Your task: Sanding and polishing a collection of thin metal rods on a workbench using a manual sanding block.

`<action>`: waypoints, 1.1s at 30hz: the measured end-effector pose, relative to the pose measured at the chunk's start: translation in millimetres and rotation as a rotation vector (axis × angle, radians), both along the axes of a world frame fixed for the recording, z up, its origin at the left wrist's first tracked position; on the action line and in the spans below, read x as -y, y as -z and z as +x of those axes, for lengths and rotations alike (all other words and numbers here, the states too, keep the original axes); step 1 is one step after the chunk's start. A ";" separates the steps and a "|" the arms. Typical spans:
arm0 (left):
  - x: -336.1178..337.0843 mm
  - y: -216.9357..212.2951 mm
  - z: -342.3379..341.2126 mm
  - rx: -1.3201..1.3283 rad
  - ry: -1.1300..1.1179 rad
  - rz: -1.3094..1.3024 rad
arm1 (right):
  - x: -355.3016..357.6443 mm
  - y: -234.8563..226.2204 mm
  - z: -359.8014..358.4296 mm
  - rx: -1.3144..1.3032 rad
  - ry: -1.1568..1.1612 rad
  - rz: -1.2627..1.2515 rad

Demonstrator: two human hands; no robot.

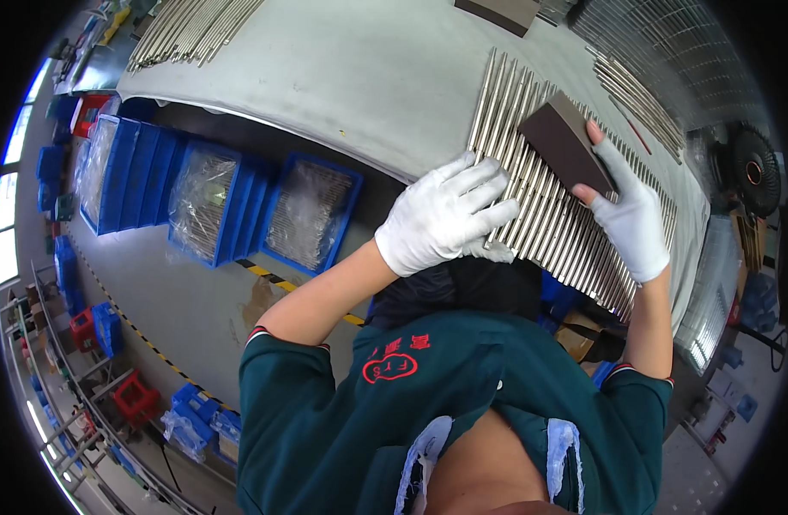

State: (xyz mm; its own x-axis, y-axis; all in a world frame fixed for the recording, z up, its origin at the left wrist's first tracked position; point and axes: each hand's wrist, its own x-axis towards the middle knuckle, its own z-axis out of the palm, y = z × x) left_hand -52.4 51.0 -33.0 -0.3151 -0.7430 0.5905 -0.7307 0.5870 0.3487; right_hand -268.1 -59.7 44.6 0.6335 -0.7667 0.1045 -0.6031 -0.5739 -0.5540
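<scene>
A row of slim shiny metal rods (548, 225) lies side by side on the cloth-covered table in front of me. My left hand (452, 210), in a white glove, rests at the left side of the row. Its fingers are stretched over the leftmost rods, with the thumb low by their near ends. My right hand (630, 215) grips a dark brown rectangular block (564, 142) between thumb and fingers. Two bare fingertips show out of its glove. The block lies slantwise across the top of the rods; its underside is hidden.
More metal rods (192, 33) lie at the table's far left, and another bundle (638, 103) at the far right. A second brown block (501, 13) sits at the back. Blue crates (312, 215) with plastic-wrapped rods stand left of the table. A black fan (754, 170) is at right.
</scene>
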 end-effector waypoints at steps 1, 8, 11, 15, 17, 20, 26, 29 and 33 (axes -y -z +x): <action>-1.3 -0.8 1.1 0.003 -0.005 0.000 | -1.0 1.4 -12.6 0.012 -0.007 0.020; -2.1 -2.9 -0.2 -0.012 0.001 0.016 | -3.3 -3.3 -38.2 0.099 0.102 0.121; -2.2 -3.5 0.1 0.020 0.003 0.043 | 2.3 -0.7 -25.2 0.152 0.041 0.181; -2.0 -8.1 1.2 0.055 0.014 0.047 | 10.4 -1.2 21.9 0.089 -0.140 -0.014; -2.1 -7.4 1.6 0.066 0.020 0.060 | 14.8 1.0 24.4 0.089 -0.139 0.016; -4.5 -3.4 1.5 0.072 0.017 0.084 | 17.7 0.7 6.8 0.022 -0.114 0.098; -3.0 -3.7 0.7 0.068 0.017 0.060 | 8.2 -10.1 26.9 -0.074 -0.072 -0.107; -3.3 -2.8 2.0 0.057 0.021 0.064 | 3.7 -6.5 19.8 -0.066 -0.056 -0.107; -5.2 -3.5 1.2 0.053 0.023 0.091 | -0.9 -2.1 5.8 0.021 -0.086 -0.175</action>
State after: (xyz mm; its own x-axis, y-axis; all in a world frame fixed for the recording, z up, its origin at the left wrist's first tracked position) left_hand -51.2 56.1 -29.5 -0.3619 -0.7848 0.5031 -0.7362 0.5716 0.3622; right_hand -262.3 -58.8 46.7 0.6919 -0.6791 0.2451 -0.5376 -0.7112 -0.4530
